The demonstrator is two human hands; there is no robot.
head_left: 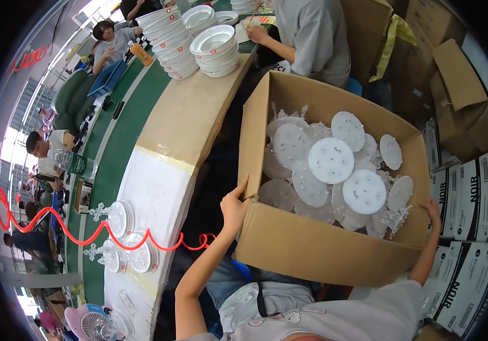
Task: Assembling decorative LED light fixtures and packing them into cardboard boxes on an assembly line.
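Note:
Both my hands hold a large open cardboard box (323, 256) in front of me, tilted so its inside shows. My left hand (235, 206) is closed on the box's left side near the front corner. On the opposite side, my right hand (432, 215) grips the wall by the near right corner, its fingers partly hidden. Heaped in the box are several round white discs (331, 161) with small dark dots, mixed with clear plastic pieces (396, 219) that have knobbly ends.
A long workbench (156, 187) runs along my left, with stacked white round rings (215, 48) and clear plastic parts (140, 253). A red coiled hose (105, 227) crosses over it. Beyond the box sits a person in grey (315, 40). Printed cartons (471, 199) are piled at right.

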